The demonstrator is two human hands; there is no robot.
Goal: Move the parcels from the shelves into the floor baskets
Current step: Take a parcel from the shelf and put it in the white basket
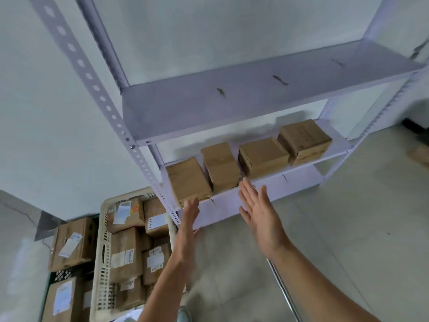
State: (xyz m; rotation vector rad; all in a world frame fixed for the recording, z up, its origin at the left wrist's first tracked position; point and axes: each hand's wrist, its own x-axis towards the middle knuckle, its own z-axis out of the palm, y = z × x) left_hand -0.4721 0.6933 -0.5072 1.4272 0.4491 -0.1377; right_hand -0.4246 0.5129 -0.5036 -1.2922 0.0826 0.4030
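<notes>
Working left to right along a white rack. Filling the cream basket (102, 249) at lower left close to its rim with labelled parcels (125, 249), and stacking more boxes (72, 242) over a dark crate (66, 274) beside it.

Reaching for the lower shelf (290, 180) with both hands. Holding the left hand (189, 219) flat, fingers straight and released, grasping nothing, at the front of the leftmost parcel (188, 180); cannot tell whether touching. Holding the right hand (260, 214) spread and empty too, palm turned inward, near the shelf's front edge, below the second parcel (220, 166) and third parcel (262, 156).

Leaving four brown parcels in a row on that shelf, through to the fourth parcel (304, 139) at far right. Showing nothing on the upper shelf (255, 94).

Judging from this, running well past halfway, with these four left to carry down; cannot tell about shelves out of view.

Needing care at the shelf's front lip and at the perforated post (97, 89), standing between the leftmost parcel and the basket. Having open floor (336, 228) right of the hands, a thin metal pole (284, 291) close under the right forearm, and little spare room in the basket.
</notes>
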